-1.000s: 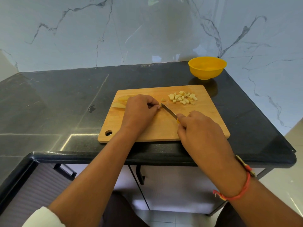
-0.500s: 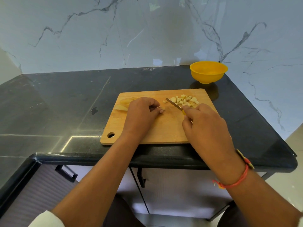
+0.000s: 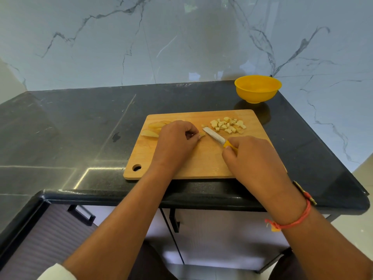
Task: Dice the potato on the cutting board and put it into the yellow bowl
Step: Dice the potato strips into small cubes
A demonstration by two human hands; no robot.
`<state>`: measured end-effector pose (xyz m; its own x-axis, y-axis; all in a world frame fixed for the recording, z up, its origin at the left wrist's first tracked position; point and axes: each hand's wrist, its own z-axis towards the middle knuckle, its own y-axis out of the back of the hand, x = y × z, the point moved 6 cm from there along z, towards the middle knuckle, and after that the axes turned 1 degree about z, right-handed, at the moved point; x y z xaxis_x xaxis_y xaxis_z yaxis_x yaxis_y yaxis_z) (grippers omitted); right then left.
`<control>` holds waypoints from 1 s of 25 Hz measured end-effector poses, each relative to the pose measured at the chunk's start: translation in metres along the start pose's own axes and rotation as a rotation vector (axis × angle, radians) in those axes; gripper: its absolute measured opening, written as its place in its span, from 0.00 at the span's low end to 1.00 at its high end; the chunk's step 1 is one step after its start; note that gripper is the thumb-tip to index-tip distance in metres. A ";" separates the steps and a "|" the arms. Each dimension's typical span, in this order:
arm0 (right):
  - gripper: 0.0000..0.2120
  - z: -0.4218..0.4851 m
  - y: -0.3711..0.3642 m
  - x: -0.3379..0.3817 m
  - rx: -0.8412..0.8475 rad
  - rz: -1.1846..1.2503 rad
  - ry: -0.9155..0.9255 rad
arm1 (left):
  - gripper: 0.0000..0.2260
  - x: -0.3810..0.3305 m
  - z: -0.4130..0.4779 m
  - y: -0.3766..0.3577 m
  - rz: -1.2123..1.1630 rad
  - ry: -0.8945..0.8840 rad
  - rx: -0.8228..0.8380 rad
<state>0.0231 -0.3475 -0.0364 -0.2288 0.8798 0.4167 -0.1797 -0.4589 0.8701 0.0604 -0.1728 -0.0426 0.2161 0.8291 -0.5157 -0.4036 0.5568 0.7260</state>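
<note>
On the cutting board (image 3: 201, 164), the left hand (image 3: 175, 142) pinches a potato strip (image 3: 202, 134) steady for the knife (image 3: 215, 135) the right hand (image 3: 252, 158) grips, diced cubes (image 3: 228, 124) heaped nearer the yellow bowl (image 3: 257, 88)

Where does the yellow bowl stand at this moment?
In the head view, the yellow bowl stands on the black counter at the far right, near the marble wall, just beyond the cutting board's far right corner and not touching it.
</note>
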 end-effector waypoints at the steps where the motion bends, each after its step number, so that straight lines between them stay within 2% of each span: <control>1: 0.13 0.000 0.001 -0.002 0.041 0.003 -0.022 | 0.06 0.000 0.000 0.000 -0.003 0.001 -0.001; 9: 0.13 -0.006 0.013 -0.020 0.215 0.087 -0.124 | 0.06 0.001 0.000 0.000 -0.013 0.006 0.013; 12: 0.13 -0.008 0.023 -0.018 0.115 0.107 -0.118 | 0.05 0.002 0.001 -0.001 -0.021 0.007 0.016; 15: 0.14 -0.010 0.023 -0.001 -0.023 0.130 -0.024 | 0.05 0.002 0.000 0.000 -0.035 0.019 0.007; 18: 0.14 -0.005 0.008 0.011 -0.056 0.124 0.058 | 0.04 0.002 0.000 0.001 -0.044 0.034 -0.003; 25: 0.13 0.002 -0.006 0.017 -0.084 0.074 0.125 | 0.04 0.005 0.002 0.001 -0.047 0.057 0.022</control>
<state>0.0224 -0.3297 -0.0346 -0.3603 0.8232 0.4387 -0.2361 -0.5355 0.8108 0.0627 -0.1681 -0.0439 0.1828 0.7980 -0.5743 -0.3744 0.5966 0.7098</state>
